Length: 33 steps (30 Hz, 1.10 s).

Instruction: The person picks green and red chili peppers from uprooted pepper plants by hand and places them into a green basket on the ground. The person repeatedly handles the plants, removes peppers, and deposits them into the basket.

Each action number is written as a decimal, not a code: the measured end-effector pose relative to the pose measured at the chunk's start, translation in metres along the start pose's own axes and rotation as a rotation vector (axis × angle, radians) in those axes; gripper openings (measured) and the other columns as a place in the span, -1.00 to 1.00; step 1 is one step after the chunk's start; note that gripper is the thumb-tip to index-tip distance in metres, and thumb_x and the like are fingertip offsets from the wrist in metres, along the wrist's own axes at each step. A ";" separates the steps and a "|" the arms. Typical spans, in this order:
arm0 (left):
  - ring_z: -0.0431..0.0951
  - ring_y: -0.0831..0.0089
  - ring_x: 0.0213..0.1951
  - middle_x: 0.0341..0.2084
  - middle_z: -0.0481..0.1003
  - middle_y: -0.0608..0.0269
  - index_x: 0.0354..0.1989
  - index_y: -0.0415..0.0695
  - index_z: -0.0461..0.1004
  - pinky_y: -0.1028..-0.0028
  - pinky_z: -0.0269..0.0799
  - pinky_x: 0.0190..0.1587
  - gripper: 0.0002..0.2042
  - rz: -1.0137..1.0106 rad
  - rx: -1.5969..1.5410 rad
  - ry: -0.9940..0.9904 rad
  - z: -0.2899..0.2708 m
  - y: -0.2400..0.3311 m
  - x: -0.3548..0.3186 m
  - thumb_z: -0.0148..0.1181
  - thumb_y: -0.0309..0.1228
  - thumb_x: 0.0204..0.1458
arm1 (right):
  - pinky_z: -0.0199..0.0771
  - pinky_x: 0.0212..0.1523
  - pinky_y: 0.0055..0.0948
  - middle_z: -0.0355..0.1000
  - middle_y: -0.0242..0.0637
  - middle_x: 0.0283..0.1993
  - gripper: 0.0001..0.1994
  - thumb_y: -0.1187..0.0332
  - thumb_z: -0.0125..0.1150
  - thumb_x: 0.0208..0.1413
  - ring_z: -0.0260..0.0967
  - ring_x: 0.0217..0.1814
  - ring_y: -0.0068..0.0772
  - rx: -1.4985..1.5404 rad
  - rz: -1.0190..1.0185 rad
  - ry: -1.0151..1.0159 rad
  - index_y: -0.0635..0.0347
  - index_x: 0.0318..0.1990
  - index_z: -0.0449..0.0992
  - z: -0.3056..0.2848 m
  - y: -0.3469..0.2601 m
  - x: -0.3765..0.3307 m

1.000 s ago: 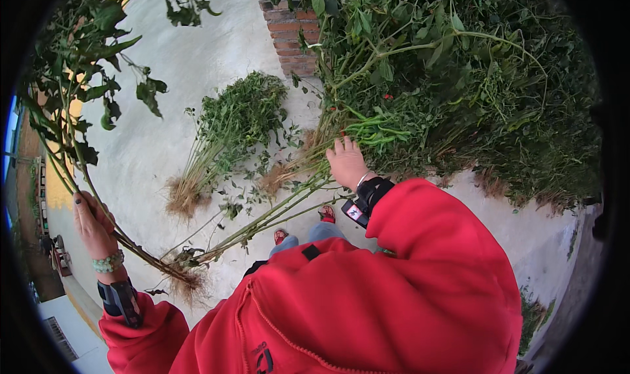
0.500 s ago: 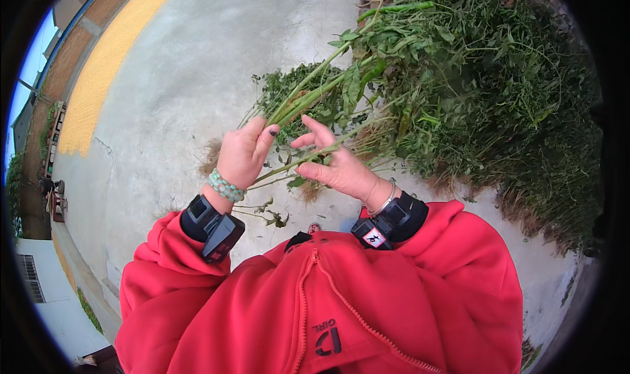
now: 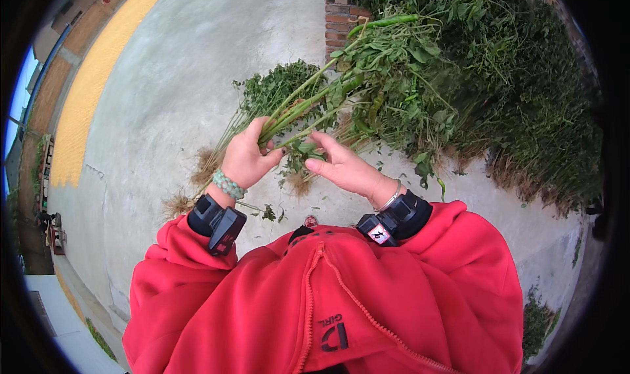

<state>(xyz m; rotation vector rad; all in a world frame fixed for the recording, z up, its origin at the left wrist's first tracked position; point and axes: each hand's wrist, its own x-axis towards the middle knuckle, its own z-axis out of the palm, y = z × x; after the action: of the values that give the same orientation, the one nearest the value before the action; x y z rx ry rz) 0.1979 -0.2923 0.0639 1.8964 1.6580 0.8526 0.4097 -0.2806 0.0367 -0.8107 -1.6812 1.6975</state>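
My left hand [image 3: 246, 158] is closed around the stems of a bunch of uprooted pepper plants [image 3: 293, 113]. Their leafy tops spread up and to the right, away from me. A long green chili pepper [image 3: 392, 21] shows at the far end of the bunch. My right hand [image 3: 349, 170] is beside the lower stems, thumb and fingers apart, close to some leaves [image 3: 303, 152]. It grips nothing that I can see. Roots of the held stems reach down past my left wrist, partly hidden by it.
A large heap of pepper plants [image 3: 512, 78] fills the right side, roots toward me. A smaller pile [image 3: 279, 88] lies on the concrete floor [image 3: 190, 65] beyond my left hand. Behind the heap stands a brick wall [image 3: 338, 19]. A yellow strip [image 3: 98, 88] runs along the left.
A loose stem that lay across my right palm now runs into the bunch at my left hand. My right hand has come off it, and my left hand has shifted slightly down.
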 end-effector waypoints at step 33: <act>0.46 0.32 -0.60 -0.66 0.44 0.07 -0.25 -0.27 0.35 0.41 0.36 -0.51 -0.65 0.114 0.119 -0.054 0.012 0.054 0.016 0.26 -0.35 -0.19 | 0.33 -0.42 -0.31 0.37 -0.13 -0.50 -0.66 0.13 -0.04 0.12 0.36 -0.45 -0.27 -0.495 0.107 0.324 0.31 -0.41 0.29 -0.127 -0.027 -0.053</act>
<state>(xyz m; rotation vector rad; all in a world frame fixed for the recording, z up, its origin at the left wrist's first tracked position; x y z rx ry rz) 0.2449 -0.2840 0.0956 2.0933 1.6129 0.7544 0.5420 -0.2414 0.0630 -1.3449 -1.8676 1.1363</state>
